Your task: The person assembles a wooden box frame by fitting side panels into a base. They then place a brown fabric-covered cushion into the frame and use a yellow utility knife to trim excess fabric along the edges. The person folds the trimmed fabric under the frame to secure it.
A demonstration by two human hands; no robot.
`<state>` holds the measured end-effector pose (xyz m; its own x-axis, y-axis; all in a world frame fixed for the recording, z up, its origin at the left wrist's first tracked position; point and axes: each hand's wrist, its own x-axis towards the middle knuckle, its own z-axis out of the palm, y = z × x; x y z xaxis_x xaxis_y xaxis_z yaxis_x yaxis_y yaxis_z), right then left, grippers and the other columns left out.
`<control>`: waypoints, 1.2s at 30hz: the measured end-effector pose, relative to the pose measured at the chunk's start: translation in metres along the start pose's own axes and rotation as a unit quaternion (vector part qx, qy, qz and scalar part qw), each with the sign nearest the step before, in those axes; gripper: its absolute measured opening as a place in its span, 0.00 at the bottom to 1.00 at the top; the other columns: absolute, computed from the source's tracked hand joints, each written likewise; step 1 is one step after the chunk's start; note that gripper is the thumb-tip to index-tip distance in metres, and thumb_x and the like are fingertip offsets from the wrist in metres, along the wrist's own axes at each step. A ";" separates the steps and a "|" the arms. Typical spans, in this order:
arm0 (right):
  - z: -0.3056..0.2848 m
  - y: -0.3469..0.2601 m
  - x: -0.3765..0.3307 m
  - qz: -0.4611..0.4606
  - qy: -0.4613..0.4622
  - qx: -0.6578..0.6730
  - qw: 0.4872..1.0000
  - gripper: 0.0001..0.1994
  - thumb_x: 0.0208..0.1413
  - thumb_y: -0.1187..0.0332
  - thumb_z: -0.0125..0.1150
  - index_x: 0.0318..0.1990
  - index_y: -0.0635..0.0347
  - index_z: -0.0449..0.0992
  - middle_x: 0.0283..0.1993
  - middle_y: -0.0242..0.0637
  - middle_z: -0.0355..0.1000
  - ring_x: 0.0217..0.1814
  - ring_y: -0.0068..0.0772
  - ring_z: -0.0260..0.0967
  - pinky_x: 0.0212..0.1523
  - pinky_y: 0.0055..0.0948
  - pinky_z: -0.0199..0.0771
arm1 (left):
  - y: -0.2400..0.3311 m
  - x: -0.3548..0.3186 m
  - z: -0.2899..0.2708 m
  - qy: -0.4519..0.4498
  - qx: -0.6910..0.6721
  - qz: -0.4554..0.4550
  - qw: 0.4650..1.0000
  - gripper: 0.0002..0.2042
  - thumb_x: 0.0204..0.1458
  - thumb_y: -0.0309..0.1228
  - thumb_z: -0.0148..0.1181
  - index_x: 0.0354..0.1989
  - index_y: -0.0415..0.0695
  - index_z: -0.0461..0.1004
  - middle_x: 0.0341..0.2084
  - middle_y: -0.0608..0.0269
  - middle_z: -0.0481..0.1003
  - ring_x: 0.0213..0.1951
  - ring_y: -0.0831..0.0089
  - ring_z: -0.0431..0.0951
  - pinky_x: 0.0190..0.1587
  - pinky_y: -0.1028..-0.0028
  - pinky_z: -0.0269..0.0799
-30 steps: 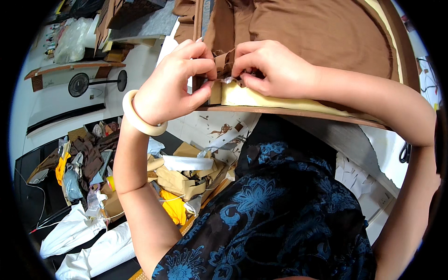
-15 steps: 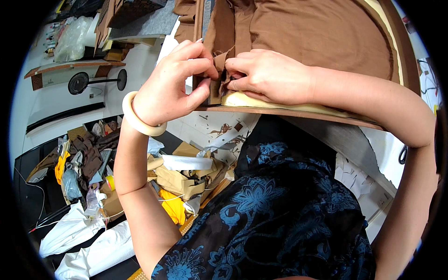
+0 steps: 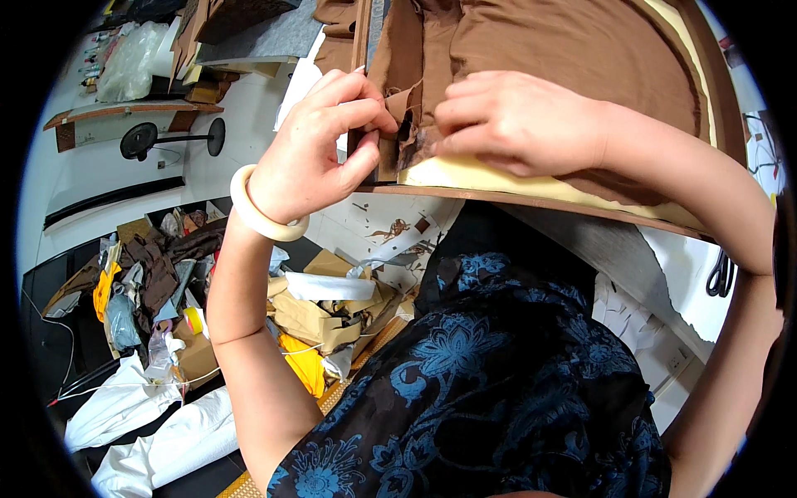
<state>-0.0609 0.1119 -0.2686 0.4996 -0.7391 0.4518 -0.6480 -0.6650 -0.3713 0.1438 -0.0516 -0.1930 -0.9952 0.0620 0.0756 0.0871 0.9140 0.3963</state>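
Observation:
My left hand (image 3: 328, 137), with a cream bangle (image 3: 264, 217) at its wrist, pinches the folded edge of brown fabric (image 3: 573, 66) near the frame's left corner. A little to its right is my right hand (image 3: 515, 124), slightly blurred, its fingers curled together. A smeared, frayed brown bit of the fabric runs to its fingertips, whose exact grip is partly hidden. Beneath the cloth, pale yellow foam (image 3: 490, 176) shows along the near side. A brown-edged frame (image 3: 531, 204) surrounds the fabric and foam.
Cardboard and paper scraps (image 3: 320, 319) lie below my left arm, beside a heap of mixed cloth and bags (image 3: 154, 266). Black-handled scissors (image 3: 721, 274) lie at the right. A shelf (image 3: 133, 112) stands at far left. Brown offcuts (image 3: 398, 228) litter the white floor.
My right hand has moved right, away from the left hand, drawing on the frayed cloth. The left hand stays at the corner, shifted only slightly. More of the scissors shows at right.

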 end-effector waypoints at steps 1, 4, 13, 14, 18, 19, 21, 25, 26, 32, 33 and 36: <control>-0.001 0.001 -0.004 0.009 0.001 -0.012 1.000 0.16 0.52 0.69 0.60 0.49 0.59 0.80 0.40 0.40 0.70 0.47 0.42 0.69 0.48 0.40 0.72 | 0.000 0.002 0.002 0.013 0.000 0.012 1.000 0.05 0.44 0.21 0.61 0.31 0.39 0.75 0.31 0.60 0.69 0.36 0.63 0.68 0.40 0.67 0.68; 0.011 0.000 -0.003 0.029 0.013 -0.057 0.998 0.17 0.51 0.68 0.61 0.50 0.58 0.79 0.40 0.38 0.69 0.48 0.40 0.69 0.47 0.38 0.72 | 0.013 0.002 0.006 0.022 -0.009 -0.029 0.999 0.06 0.44 0.24 0.64 0.30 0.40 0.73 0.30 0.59 0.68 0.36 0.61 0.68 0.40 0.67 0.67; -0.014 -0.010 -0.016 0.044 0.066 0.005 0.997 0.08 0.49 0.72 0.66 0.35 0.62 0.75 0.35 0.40 0.70 0.42 0.48 0.71 0.43 0.44 0.73 | 0.017 0.005 0.012 0.032 -0.017 -0.056 0.998 0.12 0.43 0.19 0.65 0.36 0.41 0.72 0.37 0.56 0.68 0.43 0.57 0.70 0.47 0.65 0.69; -0.038 -0.031 -0.006 0.086 0.039 -0.012 0.995 0.05 0.55 0.74 0.64 0.34 0.62 0.74 0.31 0.39 0.71 0.35 0.46 0.73 0.36 0.40 0.75 | 0.020 -0.002 0.010 0.047 -0.030 -0.061 0.997 0.12 0.43 0.18 0.64 0.37 0.41 0.72 0.37 0.55 0.68 0.45 0.56 0.71 0.49 0.65 0.69; -0.090 -0.123 -0.046 0.249 0.157 -0.109 0.949 0.04 0.63 0.71 0.59 0.39 0.63 0.74 0.29 0.37 0.72 0.29 0.32 0.72 0.31 0.29 0.72 | 0.042 -0.048 0.016 0.239 -0.185 -0.126 0.945 0.13 0.51 0.19 0.63 0.45 0.37 0.73 0.52 0.56 0.71 0.55 0.67 0.73 0.59 0.69 0.68; -0.086 -0.152 -0.068 0.298 0.223 -0.135 0.918 0.07 0.66 0.68 0.56 0.43 0.64 0.73 0.28 0.37 0.71 0.28 0.30 0.71 0.29 0.27 0.70 | 0.041 -0.067 0.030 0.305 -0.243 -0.160 0.907 0.11 0.54 0.20 0.62 0.45 0.37 0.74 0.49 0.58 0.72 0.53 0.69 0.73 0.58 0.70 0.68; -0.078 -0.216 -0.131 0.360 0.268 -0.077 0.890 0.16 0.71 0.57 0.47 0.39 0.63 0.69 0.23 0.35 0.66 0.22 0.25 0.63 0.24 0.24 0.64 | 0.028 -0.109 0.065 0.379 -0.318 -0.255 0.831 0.07 0.58 0.21 0.60 0.43 0.38 0.74 0.44 0.62 0.75 0.49 0.73 0.74 0.56 0.71 0.69; 0.029 -0.339 -0.241 0.596 0.298 -0.017 0.745 0.15 0.67 0.60 0.53 0.32 0.60 0.68 0.23 0.34 0.64 0.22 0.27 0.61 0.25 0.27 0.59 | -0.032 -0.239 0.235 0.339 -0.469 -0.471 0.665 0.02 0.59 0.25 0.56 0.34 0.43 0.73 0.30 0.67 0.74 0.34 0.77 0.70 0.41 0.76 0.66; 0.061 -0.355 -0.264 0.631 0.228 -0.004 0.741 0.09 0.63 0.67 0.59 0.33 0.62 0.71 0.25 0.37 0.67 0.25 0.28 0.63 0.28 0.30 0.62 | -0.042 -0.281 0.288 0.249 -0.440 -0.578 0.640 0.08 0.61 0.34 0.56 0.31 0.45 0.71 0.26 0.66 0.73 0.30 0.74 0.73 0.36 0.73 0.68; 0.323 -0.395 -0.419 0.904 0.267 0.030 0.334 0.24 0.68 0.47 0.51 0.45 0.65 0.75 0.37 0.39 0.75 0.36 0.32 0.70 0.40 0.32 0.71 | 0.040 -0.336 0.472 0.105 -0.670 -0.716 0.166 0.15 0.63 0.44 0.52 0.42 0.46 0.79 0.31 0.57 0.79 0.25 0.70 0.71 0.29 0.69 0.69; 0.327 -0.395 -0.415 0.914 0.248 0.035 0.318 0.24 0.68 0.48 0.52 0.44 0.65 0.75 0.37 0.40 0.75 0.36 0.32 0.71 0.40 0.33 0.71 | 0.047 -0.327 0.473 0.079 -0.667 -0.716 0.190 0.15 0.63 0.44 0.52 0.42 0.46 0.79 0.31 0.57 0.79 0.26 0.70 0.71 0.30 0.69 0.69; 0.309 -0.367 -0.389 0.920 0.205 0.041 0.332 0.24 0.68 0.48 0.53 0.44 0.66 0.75 0.37 0.41 0.76 0.36 0.33 0.71 0.40 0.34 0.72 | 0.036 -0.306 0.461 -0.004 -0.628 -0.710 0.319 0.16 0.63 0.45 0.52 0.43 0.45 0.78 0.33 0.57 0.78 0.27 0.69 0.72 0.31 0.68 0.70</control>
<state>0.1601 0.6108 -0.5587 -0.8289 0.1624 -0.5354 0.3863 0.8583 -0.3378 0.4313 0.1470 -0.6234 -0.0718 -0.0505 -0.9961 -0.5074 -0.8580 0.0800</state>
